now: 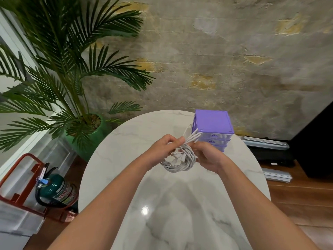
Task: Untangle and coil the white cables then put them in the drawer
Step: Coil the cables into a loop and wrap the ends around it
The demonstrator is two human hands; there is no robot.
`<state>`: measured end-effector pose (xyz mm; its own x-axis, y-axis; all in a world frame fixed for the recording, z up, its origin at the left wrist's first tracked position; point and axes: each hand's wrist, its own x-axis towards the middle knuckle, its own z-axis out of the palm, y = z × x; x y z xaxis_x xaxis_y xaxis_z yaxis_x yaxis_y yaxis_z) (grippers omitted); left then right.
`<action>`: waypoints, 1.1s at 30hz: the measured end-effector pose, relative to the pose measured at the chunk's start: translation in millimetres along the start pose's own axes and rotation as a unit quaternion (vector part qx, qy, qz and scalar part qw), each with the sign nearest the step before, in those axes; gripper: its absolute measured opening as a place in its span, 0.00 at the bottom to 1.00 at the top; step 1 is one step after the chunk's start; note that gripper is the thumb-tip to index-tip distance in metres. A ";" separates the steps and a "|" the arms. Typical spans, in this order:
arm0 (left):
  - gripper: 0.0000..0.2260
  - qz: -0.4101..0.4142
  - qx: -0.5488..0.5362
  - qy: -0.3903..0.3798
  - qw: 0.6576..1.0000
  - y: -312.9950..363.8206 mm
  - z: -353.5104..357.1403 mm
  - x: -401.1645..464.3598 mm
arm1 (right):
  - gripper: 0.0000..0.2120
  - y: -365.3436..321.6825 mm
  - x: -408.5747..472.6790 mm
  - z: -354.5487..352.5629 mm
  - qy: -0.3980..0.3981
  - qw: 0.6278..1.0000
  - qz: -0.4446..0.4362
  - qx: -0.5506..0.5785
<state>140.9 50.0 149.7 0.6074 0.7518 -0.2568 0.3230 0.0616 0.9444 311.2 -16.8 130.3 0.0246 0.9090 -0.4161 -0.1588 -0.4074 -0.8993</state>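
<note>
A bundle of white cables (182, 162) hangs in a loose coil between both hands, above the white marble table (137, 134). My left hand (164, 147) grips the coil's upper left part. My right hand (207, 156) pinches its right side, where several strands stick up toward the drawer unit. Connector ends show inside the coil. The small purple drawer unit (212, 125) stands at the table's far right, its clear drawers all pushed in. One cable strand reaches toward its left side.
A large palm in a green pot (86, 141) stands on the floor to the left of the table. A fire extinguisher in a red stand (54, 188) sits lower left. Dark cases and metal rails (270, 150) lie on the floor at the right.
</note>
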 end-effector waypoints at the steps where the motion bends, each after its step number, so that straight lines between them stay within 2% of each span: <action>1: 0.13 0.002 -0.005 -0.008 1.000 -0.7 -0.3 0.2 | 0.17 -0.9 -1.0 -0.5 -0.005 1.000 -0.007 -0.002; 5: 0.14 -0.001 0.005 0.009 1.000 -2.9 -4.5 3.3 | 0.22 -1.1 -2.5 -5.1 -0.027 0.998 -0.028 0.047; 8: 0.13 -0.003 0.019 0.026 0.999 -3.9 -6.0 5.2 | 0.18 2.5 -5.2 -6.2 -0.085 0.995 -0.037 0.044; 10: 0.14 -0.004 0.033 0.040 0.999 -4.6 -5.5 6.6 | 0.16 4.7 -6.4 -0.5 -0.094 0.995 -0.035 0.014; 12: 0.15 -0.006 0.048 0.062 0.997 -5.6 -3.1 8.1 | 0.19 7.7 -3.1 8.8 -0.056 0.998 -0.031 -0.029; 15: 0.16 0.005 0.033 0.099 0.995 -9.8 0.8 9.7 | 0.30 10.7 1.6 20.1 0.017 0.998 -0.030 -0.057; 16: 0.16 0.013 0.020 0.109 0.994 -11.2 1.6 9.8 | 0.30 11.8 2.0 22.4 0.039 0.997 -0.029 -0.055; 19: 0.16 0.028 -0.016 0.128 0.991 -13.1 0.8 10.4 | 0.23 15.3 0.0 32.4 0.116 0.989 -0.036 -0.081; 22: 0.16 0.031 -0.048 0.140 0.988 -14.5 -4.4 11.3 | 0.27 23.8 4.4 43.5 0.242 0.961 -0.021 -0.134; 23: 0.16 0.031 -0.059 0.142 0.988 -15.4 -6.4 11.6 | 0.25 24.1 4.4 46.6 0.253 0.953 -0.002 -0.166; 25: 0.16 0.029 -0.057 0.149 0.987 -18.1 -10.2 12.3 | 0.19 22.6 1.6 52.5 0.190 0.952 0.046 -0.237; 28: 0.17 0.027 0.000 0.175 0.984 -25.2 -14.2 13.6 | 0.22 22.3 -1.0 61.5 0.110 0.964 0.035 -0.240; 33: 0.18 0.047 0.040 0.201 0.978 -37.9 -20.6 13.5 | 0.19 23.1 3.0 74.9 0.092 0.951 0.034 -0.294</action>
<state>121.9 71.3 114.7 0.3072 0.9501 -0.0531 0.3456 -0.0594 0.9365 233.7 -16.8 118.4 0.2146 0.8705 -0.4430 0.4117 -0.4919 -0.7672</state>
